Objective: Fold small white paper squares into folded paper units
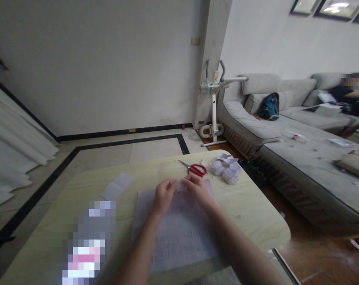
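Note:
My left hand point(166, 194) and my right hand point(196, 189) meet over a large printed sheet point(182, 241) on the table. Between their closed fingertips they pinch a small piece of pale paper point(181, 186), partly hidden by the fingers. Just beyond my right hand lies a pair of scissors point(195, 169) with red handles, its blades pointing left. Several folded paper pieces point(227, 168) sit in a cluster to the right of the scissors. A creased pale paper sheet point(117, 187) rests flat to the left of my left hand.
A pixelated object point(87, 241) lies on the left of the pale wooden table point(250, 213). Right of the table stands a long grey sofa point(310, 174) with a dark blue backpack point(270, 106). A person point(350, 95) sits at its far end. Exercise equipment point(214, 107) stands by the wall.

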`<state>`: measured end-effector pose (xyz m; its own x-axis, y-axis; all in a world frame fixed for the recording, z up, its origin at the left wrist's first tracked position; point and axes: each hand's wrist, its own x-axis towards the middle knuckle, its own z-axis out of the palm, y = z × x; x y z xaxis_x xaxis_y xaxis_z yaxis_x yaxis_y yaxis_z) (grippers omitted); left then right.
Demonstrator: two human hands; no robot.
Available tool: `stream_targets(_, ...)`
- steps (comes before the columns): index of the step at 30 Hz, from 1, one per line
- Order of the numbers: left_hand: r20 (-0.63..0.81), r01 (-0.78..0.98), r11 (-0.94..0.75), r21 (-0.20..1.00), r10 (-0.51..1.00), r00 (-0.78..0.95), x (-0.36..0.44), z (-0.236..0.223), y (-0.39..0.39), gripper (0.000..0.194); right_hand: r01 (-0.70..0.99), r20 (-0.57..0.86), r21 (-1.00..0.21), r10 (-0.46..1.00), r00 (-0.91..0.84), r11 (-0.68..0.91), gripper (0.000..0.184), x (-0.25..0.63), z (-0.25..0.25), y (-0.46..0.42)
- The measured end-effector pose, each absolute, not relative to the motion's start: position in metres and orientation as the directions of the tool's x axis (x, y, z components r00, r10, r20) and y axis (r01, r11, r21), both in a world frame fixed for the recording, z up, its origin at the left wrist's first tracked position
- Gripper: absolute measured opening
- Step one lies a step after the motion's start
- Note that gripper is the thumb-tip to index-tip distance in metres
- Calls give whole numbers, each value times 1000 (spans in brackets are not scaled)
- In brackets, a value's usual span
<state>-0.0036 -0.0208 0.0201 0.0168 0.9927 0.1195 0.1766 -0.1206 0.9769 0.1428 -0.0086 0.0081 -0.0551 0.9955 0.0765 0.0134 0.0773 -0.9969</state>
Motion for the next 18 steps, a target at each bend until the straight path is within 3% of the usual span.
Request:
stream_targets(6, 137, 220, -134, 966, 991, 2, -5, 20, -20, 27, 61, 74, -995, 995, -63, 78, 22, 142, 12, -11)
stream_targets(12, 103, 121, -112, 986, 992, 76, -4, 20, -22, 25, 66, 122, -990, 989, -79, 128, 24, 144, 13, -11)
stream_targets(18, 133, 193, -134, 972, 991, 21, -6, 20, -21, 25, 99, 73, -992, 993, -97, 83, 24, 142, 15, -11)
